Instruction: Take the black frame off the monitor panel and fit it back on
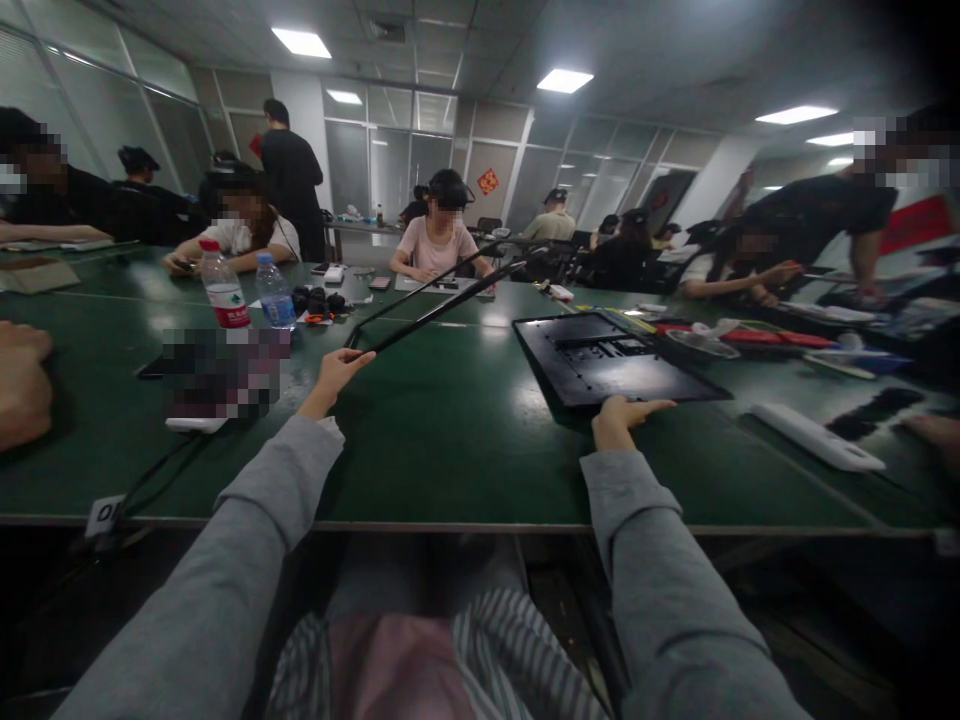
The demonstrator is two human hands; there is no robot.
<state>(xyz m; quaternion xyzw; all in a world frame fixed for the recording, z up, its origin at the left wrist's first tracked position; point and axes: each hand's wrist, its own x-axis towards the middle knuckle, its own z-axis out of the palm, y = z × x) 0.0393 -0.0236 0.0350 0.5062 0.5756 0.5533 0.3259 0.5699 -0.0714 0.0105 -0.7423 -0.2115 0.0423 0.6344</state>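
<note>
My left hand is closed on the near corner of a thin black frame, lifted off the green table and slanting away to the upper right. Flat on the table to the right lies a black monitor panel, back side up. My right hand rests on the panel's near edge, fingers stretched out and together, thumb along the edge. Both arms wear grey sleeves.
Two water bottles stand at the left, beside small black parts. A long white piece lies at the right near red and white items. Several people sit or stand around the far side. A cable runs off the near left edge.
</note>
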